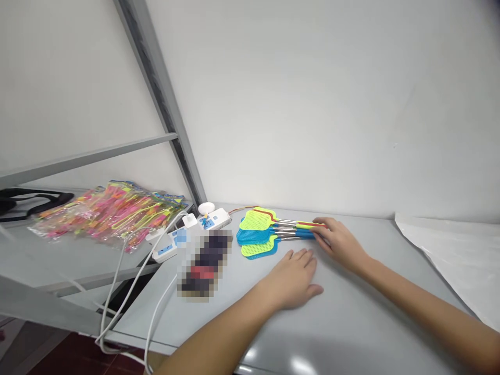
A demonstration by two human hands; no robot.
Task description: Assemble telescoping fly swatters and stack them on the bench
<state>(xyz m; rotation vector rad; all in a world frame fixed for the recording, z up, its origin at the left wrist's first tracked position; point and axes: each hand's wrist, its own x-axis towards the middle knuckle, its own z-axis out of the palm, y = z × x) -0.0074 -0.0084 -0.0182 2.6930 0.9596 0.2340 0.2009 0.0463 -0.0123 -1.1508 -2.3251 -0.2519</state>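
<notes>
A bundle of small fly swatters (260, 234) with green and blue heads lies on the grey table (351, 323), handles pointing right. My right hand (339, 240) rests at the handle ends, fingers curled around them. My left hand (295, 278) lies flat on the table just in front of the swatter heads, fingers stretched out, holding nothing.
Two white power strips (187, 234) with cables sit left of the swatters, beside a blurred dark object (203, 263). A pile of colourful packaged items (109, 213) lies on a lower shelf at left. A white sheet (453, 255) covers the table's right corner. A wall stands behind.
</notes>
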